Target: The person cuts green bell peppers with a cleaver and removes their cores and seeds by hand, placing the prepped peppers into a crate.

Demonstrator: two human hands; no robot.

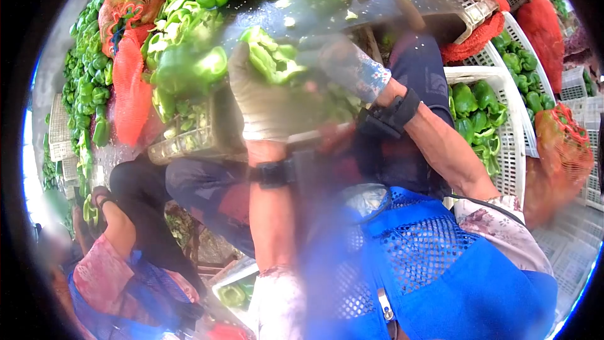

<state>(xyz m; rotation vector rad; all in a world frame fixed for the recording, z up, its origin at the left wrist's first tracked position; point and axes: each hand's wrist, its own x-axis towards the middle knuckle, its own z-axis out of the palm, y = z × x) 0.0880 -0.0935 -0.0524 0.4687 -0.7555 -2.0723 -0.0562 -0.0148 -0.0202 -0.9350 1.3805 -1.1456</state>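
In a pale glove, my left hand [261, 97] is closed around a cut-open green bell pepper [272, 58], its light inside showing. My right hand [352, 66], in a glove with a blue flowered cuff, is just to the right of the pepper. Its fingers are blurred, so I cannot see what they hold, if anything. Beyond both hands is a dark wet work surface [264, 16] with pale scraps on it. A brown handle-like piece [408, 11] lies at its right edge.
Cut green peppers [189, 66] are heaped at the left, beside red mesh sacks [132, 97]. White crates [513, 151] with peppers stand at the right. Another person [119, 264] sits at lower left. A further pile of whole peppers [88, 88] lies at far left.
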